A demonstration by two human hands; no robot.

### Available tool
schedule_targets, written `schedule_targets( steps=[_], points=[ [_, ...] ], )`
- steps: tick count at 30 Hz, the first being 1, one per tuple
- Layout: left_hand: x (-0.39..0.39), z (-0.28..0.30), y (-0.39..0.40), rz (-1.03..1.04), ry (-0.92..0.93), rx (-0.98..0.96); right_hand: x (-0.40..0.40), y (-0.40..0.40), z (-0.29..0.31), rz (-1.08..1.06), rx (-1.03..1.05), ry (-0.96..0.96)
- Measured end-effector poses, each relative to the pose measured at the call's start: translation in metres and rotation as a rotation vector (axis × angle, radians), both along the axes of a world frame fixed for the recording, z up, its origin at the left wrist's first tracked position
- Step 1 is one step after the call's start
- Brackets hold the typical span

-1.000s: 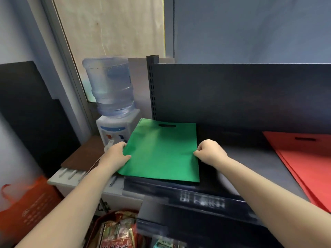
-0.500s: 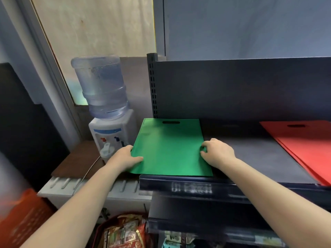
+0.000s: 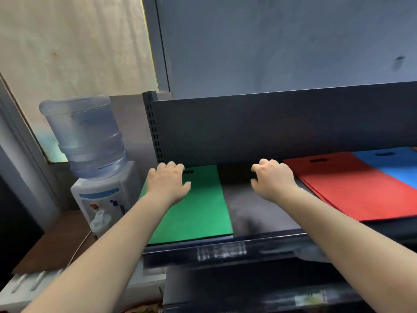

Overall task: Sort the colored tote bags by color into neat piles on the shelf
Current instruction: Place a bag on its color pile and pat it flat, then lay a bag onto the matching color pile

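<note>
Two bare hands reach over the dark shelf (image 3: pixel 266 213). At centre left of the frame, the left hand (image 3: pixel 168 185) lies palm down on the green tote bag (image 3: pixel 198 211), fingers relaxed and bent at its far edge near the handle slot. At centre, the right hand (image 3: pixel 273 179) hovers above bare shelf, fingers loosely curled, holding nothing. Red tote bags (image 3: pixel 352 190) lie stacked at right, with a blue tote bag (image 3: pixel 397 168) overlapping them at the far right. A water dispenser (image 3: pixel 94 168) stands at left.
</note>
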State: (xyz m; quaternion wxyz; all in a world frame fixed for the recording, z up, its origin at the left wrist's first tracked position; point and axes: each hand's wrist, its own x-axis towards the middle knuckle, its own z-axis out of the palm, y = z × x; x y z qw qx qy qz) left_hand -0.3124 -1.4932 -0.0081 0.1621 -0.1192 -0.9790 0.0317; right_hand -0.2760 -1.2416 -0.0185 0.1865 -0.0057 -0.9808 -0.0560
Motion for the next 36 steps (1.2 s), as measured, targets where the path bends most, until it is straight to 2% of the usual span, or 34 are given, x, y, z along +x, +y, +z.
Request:
schedule_targets(
  steps=[8, 19, 30, 36],
  points=[
    [0.018, 0.050, 0.183, -0.273, 0.117, -0.103, 0.054, 0.130, 0.055, -0.177, 0.095, 0.032],
    [0.092, 0.084, 0.419, -0.470, 0.202, 0.000, 0.184, 0.352, 0.102, -0.452, 0.160, 0.033],
    [0.185, 0.091, 0.648, -0.834, 0.187, 0.020, 0.336, 0.530, 0.097, -0.837, 0.094, -0.025],
    [0.227, 0.085, 0.772, -1.030, 0.195, 0.007, 0.394, 0.620, 0.085, -1.035, 0.101, -0.070]
  ],
)
